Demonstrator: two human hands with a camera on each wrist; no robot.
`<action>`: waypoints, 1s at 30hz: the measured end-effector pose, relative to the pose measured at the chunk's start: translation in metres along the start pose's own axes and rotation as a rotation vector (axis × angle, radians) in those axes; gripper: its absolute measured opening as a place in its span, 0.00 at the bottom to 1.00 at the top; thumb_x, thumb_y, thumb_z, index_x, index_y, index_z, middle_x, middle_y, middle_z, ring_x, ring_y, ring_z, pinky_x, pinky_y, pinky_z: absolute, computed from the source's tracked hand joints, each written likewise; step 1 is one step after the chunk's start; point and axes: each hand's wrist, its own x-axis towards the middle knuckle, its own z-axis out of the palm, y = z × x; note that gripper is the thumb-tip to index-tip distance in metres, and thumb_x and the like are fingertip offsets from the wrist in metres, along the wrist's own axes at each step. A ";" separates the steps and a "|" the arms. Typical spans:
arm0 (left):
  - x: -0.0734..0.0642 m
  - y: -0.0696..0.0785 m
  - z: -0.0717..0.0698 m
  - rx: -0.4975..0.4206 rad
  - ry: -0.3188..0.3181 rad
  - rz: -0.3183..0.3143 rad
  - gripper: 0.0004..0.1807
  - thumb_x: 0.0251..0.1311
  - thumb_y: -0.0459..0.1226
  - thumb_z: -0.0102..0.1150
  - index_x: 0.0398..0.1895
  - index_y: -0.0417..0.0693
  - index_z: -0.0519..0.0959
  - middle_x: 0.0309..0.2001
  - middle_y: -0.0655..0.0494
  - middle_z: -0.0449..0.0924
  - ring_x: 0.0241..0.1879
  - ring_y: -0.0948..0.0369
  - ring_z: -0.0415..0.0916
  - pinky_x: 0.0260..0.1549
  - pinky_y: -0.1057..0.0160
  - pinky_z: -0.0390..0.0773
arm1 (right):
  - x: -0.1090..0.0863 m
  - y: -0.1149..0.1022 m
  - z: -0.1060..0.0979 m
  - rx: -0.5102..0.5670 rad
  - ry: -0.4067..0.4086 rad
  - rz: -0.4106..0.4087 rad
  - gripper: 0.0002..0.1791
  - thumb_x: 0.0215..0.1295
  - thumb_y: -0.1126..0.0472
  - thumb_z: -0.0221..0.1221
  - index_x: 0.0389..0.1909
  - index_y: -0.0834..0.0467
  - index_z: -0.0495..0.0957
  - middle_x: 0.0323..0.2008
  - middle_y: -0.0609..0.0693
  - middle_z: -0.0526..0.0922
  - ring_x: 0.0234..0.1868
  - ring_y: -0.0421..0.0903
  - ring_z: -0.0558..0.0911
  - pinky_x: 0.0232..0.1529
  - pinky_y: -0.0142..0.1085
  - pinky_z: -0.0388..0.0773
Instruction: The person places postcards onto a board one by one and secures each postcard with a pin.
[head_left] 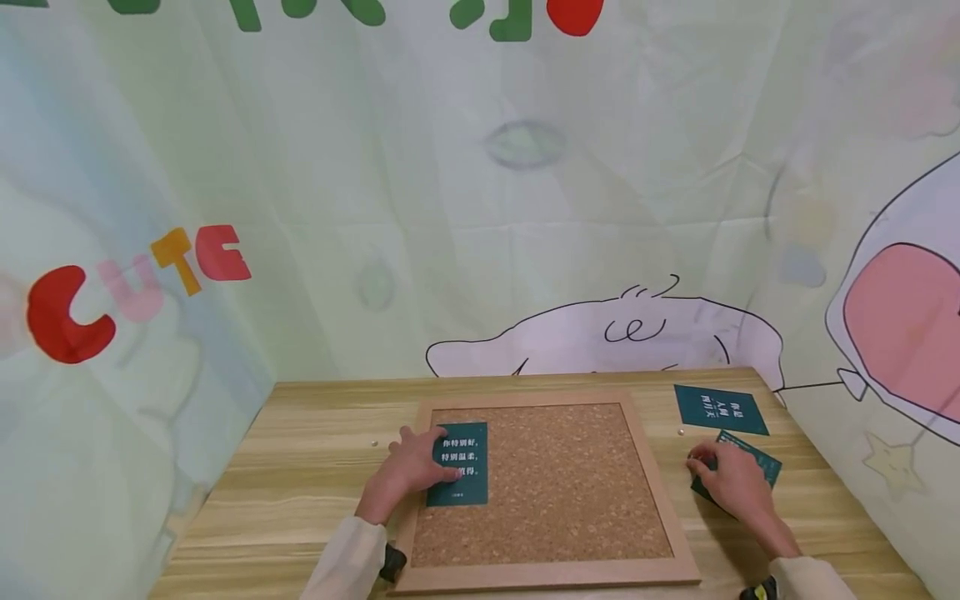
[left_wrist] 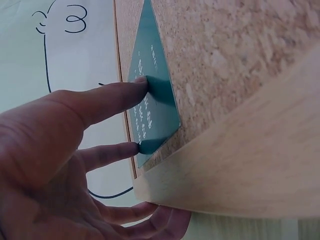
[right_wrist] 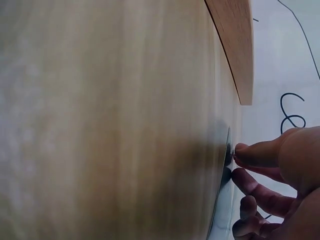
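My left hand has its fingers spread, and its thumb and a fingertip press on a dark green card with white writing. That card lies on the upper left of a wood-framed corkboard. To the right of the board, my right hand is low over a second green card, which lies askew on the table. In the right wrist view its thumb and forefinger pinch a tiny pushpin, mostly hidden by the fingertips.
A third green card lies at the table's back right. One small pale pin is just in front of it, another small pale piece left of the board. Behind the wooden table hangs a printed curtain.
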 end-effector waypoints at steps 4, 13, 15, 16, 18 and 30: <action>0.000 0.000 0.000 0.001 0.000 -0.003 0.43 0.53 0.49 0.80 0.71 0.45 0.73 0.62 0.27 0.63 0.56 0.32 0.64 0.50 0.29 0.74 | 0.002 0.000 0.001 -0.007 0.005 0.016 0.06 0.67 0.62 0.68 0.40 0.61 0.86 0.34 0.54 0.84 0.35 0.52 0.80 0.36 0.53 0.76; 0.000 -0.001 -0.001 -0.007 0.000 0.003 0.43 0.52 0.49 0.80 0.70 0.46 0.74 0.58 0.30 0.65 0.52 0.34 0.65 0.47 0.31 0.75 | 0.002 -0.003 -0.001 -0.004 -0.008 0.030 0.05 0.67 0.62 0.68 0.39 0.60 0.85 0.36 0.55 0.85 0.37 0.53 0.80 0.39 0.56 0.76; 0.000 -0.002 -0.001 -0.008 0.001 0.002 0.43 0.51 0.49 0.80 0.69 0.47 0.74 0.57 0.31 0.65 0.52 0.34 0.65 0.47 0.32 0.75 | 0.002 -0.004 -0.002 0.004 -0.011 0.028 0.06 0.67 0.61 0.68 0.39 0.60 0.84 0.37 0.56 0.86 0.38 0.54 0.81 0.40 0.56 0.76; 0.000 -0.002 -0.001 -0.011 0.001 0.001 0.43 0.51 0.49 0.81 0.69 0.47 0.74 0.57 0.31 0.65 0.51 0.35 0.66 0.47 0.32 0.75 | 0.002 -0.005 -0.002 0.008 -0.009 0.024 0.06 0.67 0.61 0.68 0.39 0.60 0.84 0.37 0.56 0.86 0.38 0.54 0.81 0.40 0.57 0.76; 0.000 -0.002 -0.002 -0.018 0.001 -0.003 0.42 0.51 0.49 0.81 0.69 0.48 0.74 0.56 0.31 0.65 0.52 0.35 0.65 0.48 0.32 0.75 | 0.002 -0.008 -0.003 0.016 -0.001 0.010 0.06 0.67 0.61 0.67 0.38 0.60 0.84 0.37 0.56 0.86 0.38 0.54 0.81 0.41 0.56 0.76; 0.002 -0.006 -0.002 -0.079 -0.009 -0.014 0.42 0.50 0.48 0.82 0.68 0.52 0.74 0.57 0.32 0.65 0.53 0.35 0.66 0.48 0.31 0.75 | 0.011 -0.033 -0.011 0.127 0.048 -0.093 0.03 0.68 0.65 0.62 0.37 0.61 0.82 0.37 0.60 0.87 0.37 0.55 0.84 0.34 0.48 0.80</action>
